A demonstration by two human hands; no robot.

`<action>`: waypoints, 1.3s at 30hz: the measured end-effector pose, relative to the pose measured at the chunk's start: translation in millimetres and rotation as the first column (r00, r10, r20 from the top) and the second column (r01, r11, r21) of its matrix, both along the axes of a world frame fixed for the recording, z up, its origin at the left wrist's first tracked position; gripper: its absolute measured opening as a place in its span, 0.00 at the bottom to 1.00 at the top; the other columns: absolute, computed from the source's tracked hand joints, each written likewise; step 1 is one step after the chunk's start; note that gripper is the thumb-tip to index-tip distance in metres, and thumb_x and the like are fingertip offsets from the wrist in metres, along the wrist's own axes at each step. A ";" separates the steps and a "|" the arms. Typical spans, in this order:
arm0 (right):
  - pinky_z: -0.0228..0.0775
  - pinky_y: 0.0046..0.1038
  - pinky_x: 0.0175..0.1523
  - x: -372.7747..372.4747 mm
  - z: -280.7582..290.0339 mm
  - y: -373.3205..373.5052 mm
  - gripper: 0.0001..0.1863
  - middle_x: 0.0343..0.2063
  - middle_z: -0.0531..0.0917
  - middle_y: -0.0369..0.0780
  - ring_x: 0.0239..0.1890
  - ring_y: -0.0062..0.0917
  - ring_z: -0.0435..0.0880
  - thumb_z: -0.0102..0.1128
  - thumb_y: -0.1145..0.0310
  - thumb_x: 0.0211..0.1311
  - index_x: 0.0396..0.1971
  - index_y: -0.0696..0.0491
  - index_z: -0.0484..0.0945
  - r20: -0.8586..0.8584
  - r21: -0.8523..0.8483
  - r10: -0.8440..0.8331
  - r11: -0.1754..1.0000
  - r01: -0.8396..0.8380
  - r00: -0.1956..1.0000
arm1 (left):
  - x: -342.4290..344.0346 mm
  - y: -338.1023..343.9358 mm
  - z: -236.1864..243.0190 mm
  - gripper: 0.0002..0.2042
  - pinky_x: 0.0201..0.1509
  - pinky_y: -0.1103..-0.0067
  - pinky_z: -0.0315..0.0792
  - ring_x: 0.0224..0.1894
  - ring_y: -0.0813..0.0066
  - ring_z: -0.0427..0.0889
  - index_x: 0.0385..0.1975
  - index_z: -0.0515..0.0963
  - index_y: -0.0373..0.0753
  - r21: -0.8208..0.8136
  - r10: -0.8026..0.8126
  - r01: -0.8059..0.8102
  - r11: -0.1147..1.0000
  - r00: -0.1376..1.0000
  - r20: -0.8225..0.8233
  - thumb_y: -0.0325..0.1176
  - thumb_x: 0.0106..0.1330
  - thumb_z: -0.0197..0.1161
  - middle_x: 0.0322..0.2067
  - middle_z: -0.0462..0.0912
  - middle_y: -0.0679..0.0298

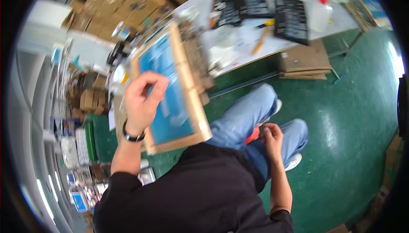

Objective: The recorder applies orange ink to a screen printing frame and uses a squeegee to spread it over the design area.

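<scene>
A wooden frame with a blue mesh panel (170,115), like a printing screen, leans tilted at my left side. Over the blue panel is my left hand (142,101), thumb and fingers curled into a pinch. It is slightly blurred, and whatever the fingertips may hold cannot be made out. A dark band (133,137) circles that wrist. My right hand (272,139) is over my lap beside my jeans, its fingers curled in. The inside of its grip is hidden. Something red (252,136) shows between my legs.
Ahead stands a white table (255,47) with several dark printed sheets (291,19), a yellow-handled tool (260,40) and a bottle with a red top (322,11). Flat cardboard (304,60) is stacked below. Cartons (121,7) are piled at the far left. The floor (341,118) is green.
</scene>
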State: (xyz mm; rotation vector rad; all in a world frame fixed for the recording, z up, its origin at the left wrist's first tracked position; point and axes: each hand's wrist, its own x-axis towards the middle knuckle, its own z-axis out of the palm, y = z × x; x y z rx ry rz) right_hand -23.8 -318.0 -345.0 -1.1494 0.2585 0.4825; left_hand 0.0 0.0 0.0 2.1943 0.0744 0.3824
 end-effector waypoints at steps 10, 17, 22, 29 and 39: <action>0.77 0.30 0.36 49.2 -51.5 -146.5 0.10 0.31 0.86 0.42 0.28 0.28 0.82 0.58 0.74 0.69 0.46 0.60 0.82 -0.120 -0.517 -0.210 0.848 0.120 0.970 | 204.9 -225.6 -38.2 0.04 0.28 0.86 0.62 0.23 0.87 0.65 0.32 0.83 0.35 -0.120 -0.339 0.317 0.941 0.862 -0.377 0.25 0.71 0.67 0.23 0.78 0.74; 0.78 0.32 0.37 33.2 57.2 -249.1 0.12 0.29 0.86 0.43 0.27 0.30 0.84 0.59 0.70 0.68 0.47 0.60 0.83 -0.314 -0.602 -0.227 0.798 -0.009 0.922 | 247.5 -328.9 72.2 0.06 0.25 0.85 0.59 0.21 0.86 0.62 0.29 0.82 0.35 -0.354 -0.375 0.226 0.907 0.817 -0.438 0.26 0.70 0.69 0.20 0.74 0.75; 0.77 0.32 0.31 35.3 130.4 -361.5 0.12 0.27 0.87 0.41 0.23 0.27 0.82 0.58 0.71 0.65 0.43 0.58 0.84 -0.423 -0.684 -0.057 0.675 -0.277 0.904 | 263.6 -358.3 114.6 0.07 0.25 0.84 0.58 0.21 0.85 0.62 0.30 0.81 0.35 -0.399 -0.382 0.189 0.897 0.784 -0.489 0.27 0.71 0.68 0.19 0.74 0.74; 0.73 0.24 0.31 247.8 233.8 -495.6 0.09 0.25 0.82 0.37 0.25 0.22 0.79 0.57 0.76 0.66 0.43 0.57 0.83 -0.173 -0.862 0.014 0.481 -0.158 0.985 | 346.5 -356.6 116.9 0.07 0.25 0.82 0.57 0.21 0.83 0.62 0.31 0.80 0.35 -0.306 -0.285 0.154 0.940 0.846 -0.451 0.28 0.72 0.67 0.20 0.74 0.72; 0.75 0.23 0.38 744.8 388.7 -490.1 0.12 0.31 0.85 0.38 0.29 0.22 0.80 0.60 0.77 0.67 0.49 0.58 0.82 0.480 -0.671 0.060 0.667 0.323 0.875 | 436.5 -390.2 137.4 0.07 0.26 0.82 0.58 0.22 0.83 0.62 0.31 0.80 0.34 -0.391 0.017 -0.244 0.887 0.865 -0.502 0.28 0.72 0.67 0.20 0.73 0.72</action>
